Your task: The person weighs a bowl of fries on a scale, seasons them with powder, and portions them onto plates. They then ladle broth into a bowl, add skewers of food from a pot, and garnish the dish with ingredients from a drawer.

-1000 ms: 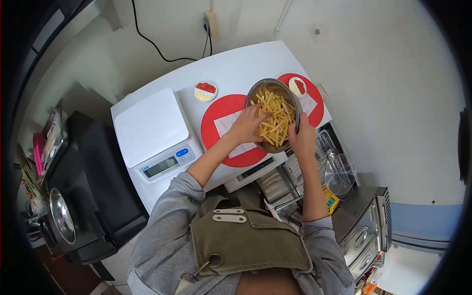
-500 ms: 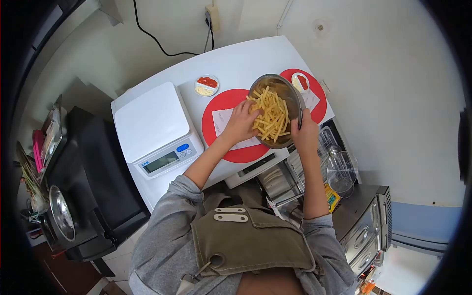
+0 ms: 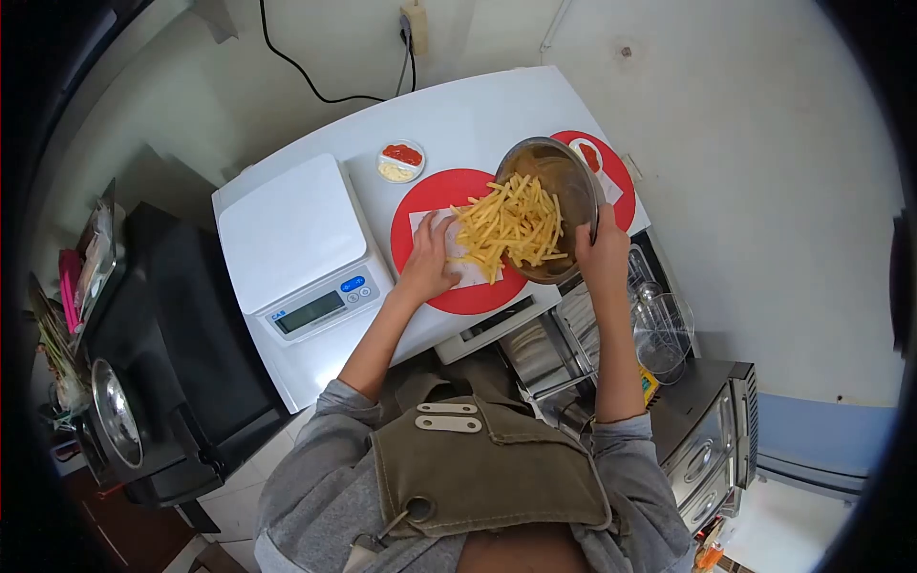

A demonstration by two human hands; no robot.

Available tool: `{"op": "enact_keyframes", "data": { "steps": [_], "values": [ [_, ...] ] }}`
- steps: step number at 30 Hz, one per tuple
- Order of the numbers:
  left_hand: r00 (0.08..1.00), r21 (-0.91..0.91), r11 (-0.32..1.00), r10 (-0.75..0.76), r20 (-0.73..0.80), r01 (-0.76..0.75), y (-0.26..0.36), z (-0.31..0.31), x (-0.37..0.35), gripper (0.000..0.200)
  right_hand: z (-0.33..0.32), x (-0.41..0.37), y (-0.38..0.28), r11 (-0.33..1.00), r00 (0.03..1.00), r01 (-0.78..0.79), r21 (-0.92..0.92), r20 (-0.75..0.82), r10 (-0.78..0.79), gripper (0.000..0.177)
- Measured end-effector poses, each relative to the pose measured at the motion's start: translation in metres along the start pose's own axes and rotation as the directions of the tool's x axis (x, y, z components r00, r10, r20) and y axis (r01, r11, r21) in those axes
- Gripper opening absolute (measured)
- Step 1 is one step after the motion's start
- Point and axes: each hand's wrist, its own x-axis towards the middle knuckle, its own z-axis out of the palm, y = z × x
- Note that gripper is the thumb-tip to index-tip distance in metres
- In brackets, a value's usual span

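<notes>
My right hand (image 3: 602, 246) grips the rim of a metal bowl (image 3: 576, 191), which is tilted toward the left. French fries (image 3: 511, 224) spill over its lower side onto white paper (image 3: 470, 274) on a red round plate (image 3: 420, 196). At the left edge of the fries, my left hand (image 3: 430, 260) rests over the paper with its fingers spread, holding nothing. A second red plate (image 3: 623, 180) lies partly behind the bowl, with a small dish of red and white sauce (image 3: 589, 153) on it.
A white CAS scale (image 3: 296, 239) stands left on the white table (image 3: 478, 115). Behind the first plate is another sauce dish (image 3: 400, 161). Below the table's front edge are an open drawer (image 3: 544, 353) and wire baskets (image 3: 662, 329). A metal oven (image 3: 712, 449) stands lower right.
The bowl has tipped further left, and fries have slid out onto the paper. My left hand has moved left, away from the bowl, and its fingers have spread.
</notes>
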Motion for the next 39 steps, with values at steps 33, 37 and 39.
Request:
{"op": "enact_keyframes", "data": {
  "steps": [33, 37, 39],
  "values": [
    [0.991, -0.108, 0.993, 0.039, -0.128, -0.053, -0.006, 0.039, 0.021, 0.098, -0.011, 0.002, 0.045, 0.996, 0.982, -0.09, -0.028, -0.168, 0.084, 0.016],
    [0.989, -0.11, 0.992, 0.045, -0.144, -0.061, -0.005, 0.04, 0.02, 0.098, -0.012, 0.001, 0.051, 0.996, 0.975, -0.083, 0.02, -0.207, 0.086, 0.016],
    [0.987, -0.118, 0.991, 0.049, -0.153, -0.068, -0.006, 0.041, 0.02, 0.098, -0.014, 0.0, 0.052, 0.994, 0.976, -0.108, 0.015, -0.189, 0.108, 0.015]
  ]
}}
